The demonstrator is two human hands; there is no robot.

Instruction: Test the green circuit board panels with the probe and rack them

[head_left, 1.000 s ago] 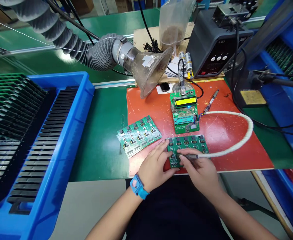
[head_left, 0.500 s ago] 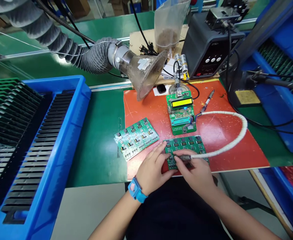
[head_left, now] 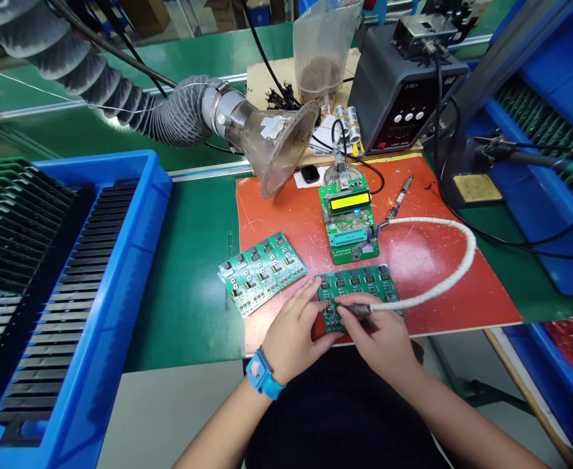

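A green circuit board (head_left: 370, 277) with small digit displays lies on the red mat near its front edge. My left hand (head_left: 293, 326) rests at its left end, thumb and fingers around the board's corner. In my right hand (head_left: 384, 332) is the dark tip of a probe (head_left: 359, 309), pinched and held down over the board's left part; a white sleeved cable (head_left: 442, 286) runs from it. That cable curves round to a programmer board (head_left: 349, 221) with a lit yellow screen. Left of my hands lie overlapping circuit boards (head_left: 261, 270). The probe's contact point is hidden by my fingers.
A blue bin (head_left: 152, 215) with racked boards stands at the left. The clear funnel (head_left: 279, 143) of a grey hose hangs over the mat's back left. Behind are a black soldering station (head_left: 403, 98), a pen (head_left: 400, 197) and a yellow sponge (head_left: 476, 187).
The whole view has shifted slightly, with most things now a little further left. Both hands keep the same hold and place on the board.
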